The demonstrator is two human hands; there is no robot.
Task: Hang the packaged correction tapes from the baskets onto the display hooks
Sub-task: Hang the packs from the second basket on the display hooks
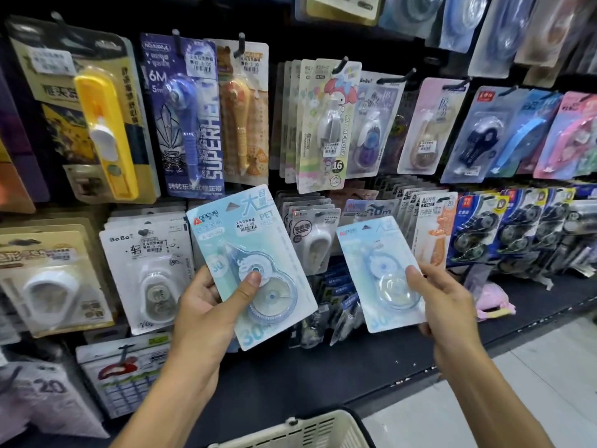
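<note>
My left hand (210,305) grips a pale blue packaged correction tape (255,253), thumb pressed on its clear blister, card tilted to the left. My right hand (442,299) holds a second pale blue packaged correction tape (378,270) by its right edge, in front of the lower row of hooks. Both packs are held in front of the black display wall and neither is on a hook. A matching blue pack (368,209) hangs behind, just above the right-hand one. The rim of a cream plastic basket (310,430) shows at the bottom edge, below my arms.
Black hooks (342,64) carry rows of other carded correction tapes: a yellow one (106,130) at upper left, a My Melody card (329,124) in the middle, dark twin packs (478,227) at right. A black shelf ledge (355,367) runs below; pale floor (533,376) lies at lower right.
</note>
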